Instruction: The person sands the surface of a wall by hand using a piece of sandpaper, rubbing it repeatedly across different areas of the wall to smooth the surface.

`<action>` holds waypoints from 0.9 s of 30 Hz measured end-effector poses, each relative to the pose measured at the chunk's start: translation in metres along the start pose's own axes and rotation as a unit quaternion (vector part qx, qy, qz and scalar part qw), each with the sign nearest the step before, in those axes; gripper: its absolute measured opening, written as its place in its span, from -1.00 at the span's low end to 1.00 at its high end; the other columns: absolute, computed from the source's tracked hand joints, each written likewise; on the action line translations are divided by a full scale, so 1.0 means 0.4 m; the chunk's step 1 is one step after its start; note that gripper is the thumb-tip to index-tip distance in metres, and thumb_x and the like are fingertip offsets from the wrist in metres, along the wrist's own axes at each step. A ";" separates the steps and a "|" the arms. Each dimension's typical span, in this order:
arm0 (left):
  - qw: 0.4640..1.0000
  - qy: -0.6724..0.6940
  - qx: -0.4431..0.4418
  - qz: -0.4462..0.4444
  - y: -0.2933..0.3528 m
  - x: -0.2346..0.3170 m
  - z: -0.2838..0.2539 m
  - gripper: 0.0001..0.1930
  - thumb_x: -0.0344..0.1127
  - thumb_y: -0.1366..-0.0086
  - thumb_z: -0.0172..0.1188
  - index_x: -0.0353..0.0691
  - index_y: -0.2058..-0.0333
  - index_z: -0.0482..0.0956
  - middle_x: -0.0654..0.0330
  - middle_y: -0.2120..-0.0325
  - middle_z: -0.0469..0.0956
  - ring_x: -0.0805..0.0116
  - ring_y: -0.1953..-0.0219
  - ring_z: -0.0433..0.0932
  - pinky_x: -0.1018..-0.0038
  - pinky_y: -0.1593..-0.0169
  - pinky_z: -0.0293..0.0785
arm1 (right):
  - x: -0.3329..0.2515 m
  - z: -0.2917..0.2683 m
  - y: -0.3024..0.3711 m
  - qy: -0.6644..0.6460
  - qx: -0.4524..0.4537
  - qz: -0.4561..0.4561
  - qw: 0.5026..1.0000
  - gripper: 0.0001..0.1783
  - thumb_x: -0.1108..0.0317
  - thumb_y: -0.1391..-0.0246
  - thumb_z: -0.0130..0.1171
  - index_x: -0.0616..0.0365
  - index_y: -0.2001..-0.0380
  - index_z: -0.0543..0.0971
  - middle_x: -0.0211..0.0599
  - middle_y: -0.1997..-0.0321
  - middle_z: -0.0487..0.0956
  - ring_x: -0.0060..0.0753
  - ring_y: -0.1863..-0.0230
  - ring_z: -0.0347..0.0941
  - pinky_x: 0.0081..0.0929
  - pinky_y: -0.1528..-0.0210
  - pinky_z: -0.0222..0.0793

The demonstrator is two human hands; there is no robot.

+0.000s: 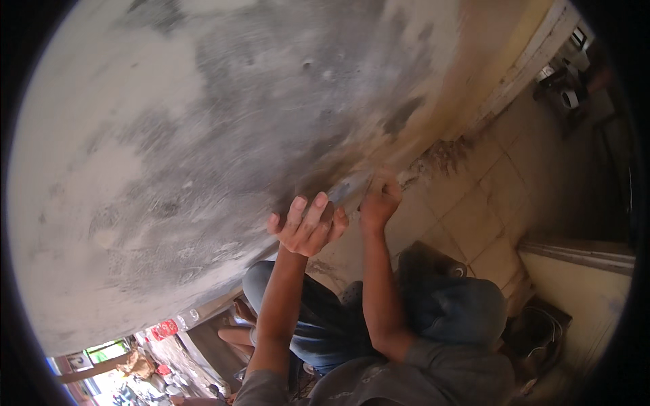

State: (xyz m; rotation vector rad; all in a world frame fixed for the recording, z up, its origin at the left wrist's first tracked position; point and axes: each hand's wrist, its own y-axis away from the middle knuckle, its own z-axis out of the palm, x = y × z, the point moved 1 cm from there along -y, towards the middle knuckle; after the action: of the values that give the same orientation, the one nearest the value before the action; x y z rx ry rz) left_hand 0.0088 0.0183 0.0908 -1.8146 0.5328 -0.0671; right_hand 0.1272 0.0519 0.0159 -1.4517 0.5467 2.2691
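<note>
A large wall (223,122) with grey, whitish and tan patches fills the upper left and leans across the view. My left hand (308,227) is raised close to its lower part, fingers apart and loosely bent, with nothing seen in them. To its right, my right hand (380,199) is at the foot of the wall, its fingers curled closed and partly blurred. Whatever the right hand may hold is too unclear to name. My knees in blue jeans (318,318) are bent beneath my forearms.
Crumbled debris (443,154) lies where the wall meets the tiled floor (474,216). A dark rounded object (433,260) is beside my right knee. At right, a pale yellow wall end (575,287) juts in. Assorted clutter (156,372) and another person's bare limb (237,335) appear lower left.
</note>
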 end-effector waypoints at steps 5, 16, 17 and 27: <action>1.000 -0.021 -0.021 0.005 0.007 -0.003 -0.014 -0.87 -0.15 -0.02 0.18 0.05 0.64 0.56 0.38 0.06 0.54 0.27 -0.18 0.31 0.23 -0.30 -0.18 | 0.002 0.053 0.014 0.096 0.044 -0.061 0.993 -0.63 0.25 -0.22 -0.02 0.23 0.62 0.45 -0.52 0.73 0.37 -0.71 0.75 0.19 -0.59 0.72 0.11; 0.998 0.011 -0.048 0.029 -0.009 -0.009 -0.012 -0.87 -0.27 -0.07 0.13 -0.05 0.62 0.53 0.16 0.10 0.56 0.09 -0.11 0.39 0.18 -0.25 -0.04 | 0.004 0.049 0.001 0.112 0.051 -0.081 0.989 -0.59 0.19 -0.21 0.01 0.20 0.66 0.46 -0.53 0.73 0.37 -0.71 0.70 0.22 -0.60 0.68 0.11; 0.998 0.027 -0.059 0.025 -0.014 -0.011 -0.013 -0.85 -0.29 -0.08 0.13 -0.08 0.64 0.50 0.14 0.15 0.59 0.10 -0.06 0.46 0.22 -0.22 0.05 | 0.002 0.042 0.009 0.069 0.048 -0.008 0.996 -0.61 0.19 -0.20 0.02 0.20 0.63 0.47 -0.51 0.71 0.38 -0.71 0.69 0.23 -0.60 0.68 0.12; 0.980 0.156 -0.122 -0.006 -0.055 0.017 0.004 -0.74 -0.38 -0.06 0.13 -0.07 0.74 0.30 0.32 0.45 0.64 0.50 0.49 0.59 0.59 0.22 0.35 | -0.040 0.015 -0.001 -0.084 0.060 0.084 0.991 -0.81 0.24 -0.19 0.04 0.14 0.32 0.48 -0.55 0.66 0.36 -0.75 0.73 0.18 -0.72 0.75 0.03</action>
State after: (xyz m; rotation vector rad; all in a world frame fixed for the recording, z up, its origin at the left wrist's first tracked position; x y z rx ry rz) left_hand 0.0224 0.0218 0.1089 -2.0613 0.7790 -0.3108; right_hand 0.1291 0.0536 0.0330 -1.1839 0.7620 2.4126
